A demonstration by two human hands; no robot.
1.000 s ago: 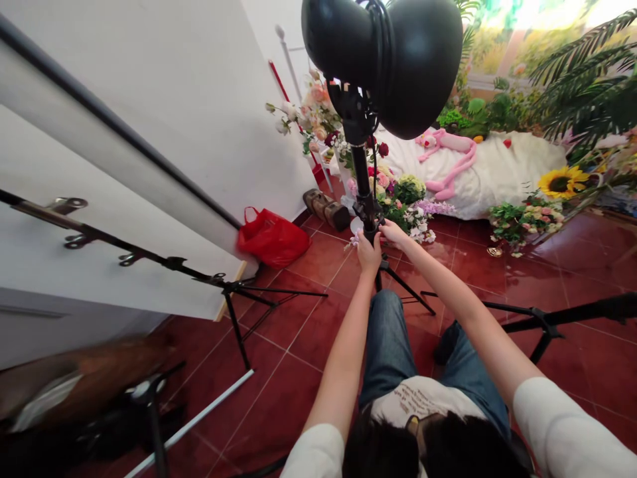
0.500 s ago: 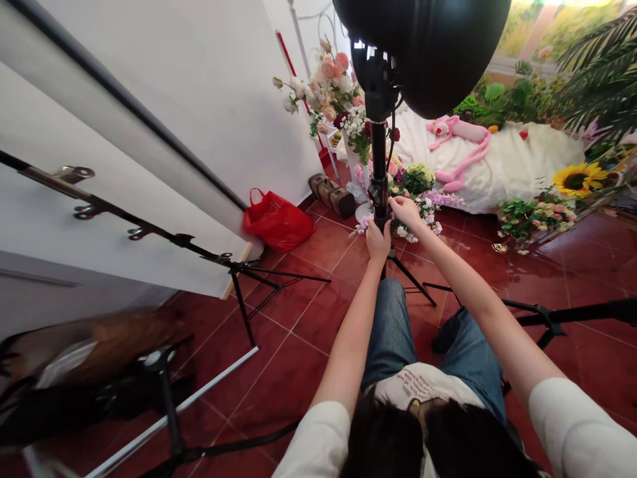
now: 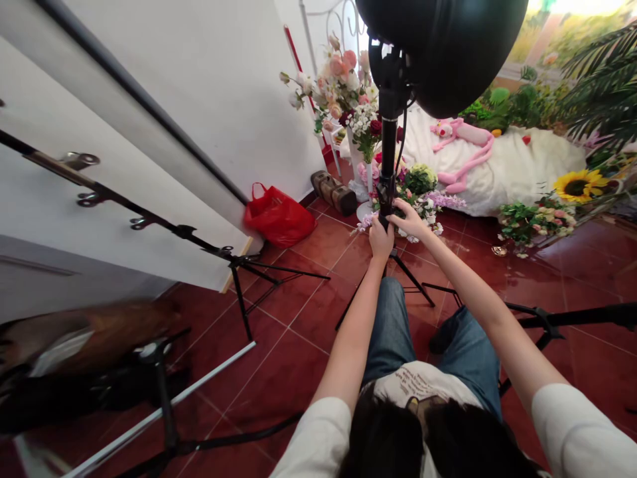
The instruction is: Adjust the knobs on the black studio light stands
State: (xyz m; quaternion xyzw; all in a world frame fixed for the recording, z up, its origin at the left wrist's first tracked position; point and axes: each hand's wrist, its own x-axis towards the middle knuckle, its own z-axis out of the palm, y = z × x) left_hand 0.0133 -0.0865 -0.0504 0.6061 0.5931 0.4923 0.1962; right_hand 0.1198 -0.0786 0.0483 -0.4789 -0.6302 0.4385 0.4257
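A black light stand rises upright in front of me, carrying a large black lamp head on top. Low on its pole, my left hand is wrapped round the shaft just beneath a clamp collar. My right hand meets the same pole from the right, slightly higher, with fingers and thumb against it by the collar. What its fingertips press on is partly hidden. A thin cable hangs from the lamp beside the pole.
Left stands a backdrop stand with clamps on its crossbar. A red bag and a brown log-like case lie near the wall. Artificial flowers, a pink plush toy on white cloth and a sunflower are beyond. Tripod legs cross the floor.
My right hand has shifted its fingers on the pole, the thumb now lower and the fingers spread more round it. My left hand keeps its hold. The view has shifted slightly.
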